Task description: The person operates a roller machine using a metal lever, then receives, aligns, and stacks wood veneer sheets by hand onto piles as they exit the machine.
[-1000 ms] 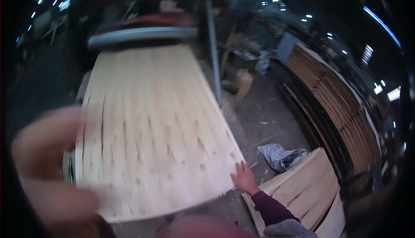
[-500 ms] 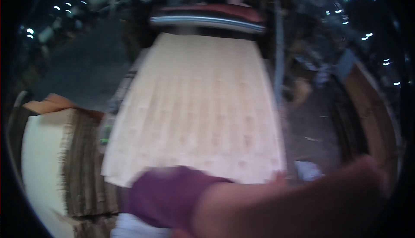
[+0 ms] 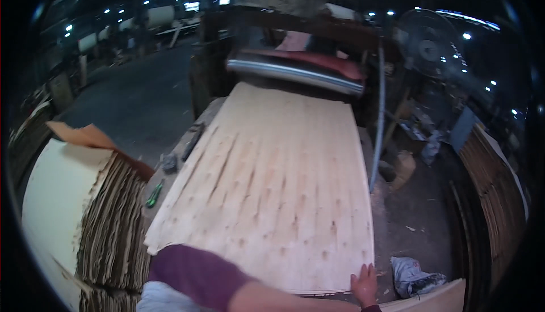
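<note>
Sheet (image 3: 272, 198) of pale veneer lies flat in front of you, its far end near the roller (image 3: 295, 75); the dark gap there hides whether it reaches underneath. Your right hand (image 3: 364, 285) is at the near right corner, fingers a little spread and pointing away from you, thumb out to the side; how firmly it bears on the wood I cannot tell. Your left forearm (image 3: 278, 299) crosses low along the near edge toward the right, and since that hand is out of view, I cannot tell what its fingers do.

Watch the dark slits (image 3: 224, 161) toward the left side. The veneer looks thin, so lifting or twisting it by one corner could open a split along them. Pushing from the right corner alone could skew the sheet and bring it crooked to the roller. If the roller is turning, a hand drawn too far forward could be pinched, though your right one is well apart from it. Your purple sleeve (image 3: 196, 272) overlaps the near edge and could snag there. Should the sheet swing left, it could knock the green tool (image 3: 154, 195) beside it.
</note>
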Demonstrator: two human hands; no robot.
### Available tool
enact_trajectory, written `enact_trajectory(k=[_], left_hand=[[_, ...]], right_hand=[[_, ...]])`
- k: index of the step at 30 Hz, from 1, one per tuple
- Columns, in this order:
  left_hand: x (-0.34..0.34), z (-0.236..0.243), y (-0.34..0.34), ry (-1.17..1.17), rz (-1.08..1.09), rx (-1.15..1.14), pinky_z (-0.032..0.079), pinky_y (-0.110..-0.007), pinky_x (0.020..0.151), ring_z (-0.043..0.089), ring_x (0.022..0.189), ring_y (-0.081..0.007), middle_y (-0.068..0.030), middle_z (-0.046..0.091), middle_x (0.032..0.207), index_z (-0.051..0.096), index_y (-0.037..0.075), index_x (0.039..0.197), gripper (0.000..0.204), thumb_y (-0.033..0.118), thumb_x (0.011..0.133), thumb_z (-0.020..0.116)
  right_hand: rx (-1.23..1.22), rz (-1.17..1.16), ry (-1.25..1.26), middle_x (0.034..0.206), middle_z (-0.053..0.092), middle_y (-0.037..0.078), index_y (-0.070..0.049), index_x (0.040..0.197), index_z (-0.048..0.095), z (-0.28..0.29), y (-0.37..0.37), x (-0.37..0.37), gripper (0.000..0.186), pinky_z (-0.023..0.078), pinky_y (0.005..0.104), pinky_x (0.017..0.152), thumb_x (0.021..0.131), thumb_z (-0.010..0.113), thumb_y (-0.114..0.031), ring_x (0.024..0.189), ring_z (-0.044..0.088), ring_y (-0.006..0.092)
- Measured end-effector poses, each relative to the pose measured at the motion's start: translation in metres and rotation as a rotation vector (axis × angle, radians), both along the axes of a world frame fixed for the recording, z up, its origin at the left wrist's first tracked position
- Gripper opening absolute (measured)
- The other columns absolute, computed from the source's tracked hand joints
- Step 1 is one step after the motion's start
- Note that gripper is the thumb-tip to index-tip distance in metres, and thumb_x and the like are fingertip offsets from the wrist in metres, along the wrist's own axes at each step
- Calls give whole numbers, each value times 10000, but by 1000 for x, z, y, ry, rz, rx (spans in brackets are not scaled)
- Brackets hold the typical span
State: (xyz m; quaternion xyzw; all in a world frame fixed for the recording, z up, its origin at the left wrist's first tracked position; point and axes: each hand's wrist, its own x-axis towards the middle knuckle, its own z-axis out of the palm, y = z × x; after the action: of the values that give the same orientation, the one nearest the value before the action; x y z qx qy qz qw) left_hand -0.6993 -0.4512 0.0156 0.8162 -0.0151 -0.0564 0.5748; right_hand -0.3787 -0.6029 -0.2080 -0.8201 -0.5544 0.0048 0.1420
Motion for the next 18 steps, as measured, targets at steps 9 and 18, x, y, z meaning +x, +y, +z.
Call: enact_trajectory(k=[9,18], left_hand=[[-47,-19,19,147,127,-56,520,-273,705,632,877,-129,-108,643,1182,618,25,1238,379,308,1031,476],[-70,78,-2,2,359,160,517,-294,808,652,915,-186,-109,683,1118,609,55,1282,352,249,992,561]], right_hand=[[-81,-66,-37,1400,461,254,-47,1262,575,27,6,-13,617,355,529,1052,801,679,-443,1275,453,415],[74,-112,226,1189,620,213,-32,1202,604,36,21,30,615,479,469,927,719,785,-367,1081,599,385]])
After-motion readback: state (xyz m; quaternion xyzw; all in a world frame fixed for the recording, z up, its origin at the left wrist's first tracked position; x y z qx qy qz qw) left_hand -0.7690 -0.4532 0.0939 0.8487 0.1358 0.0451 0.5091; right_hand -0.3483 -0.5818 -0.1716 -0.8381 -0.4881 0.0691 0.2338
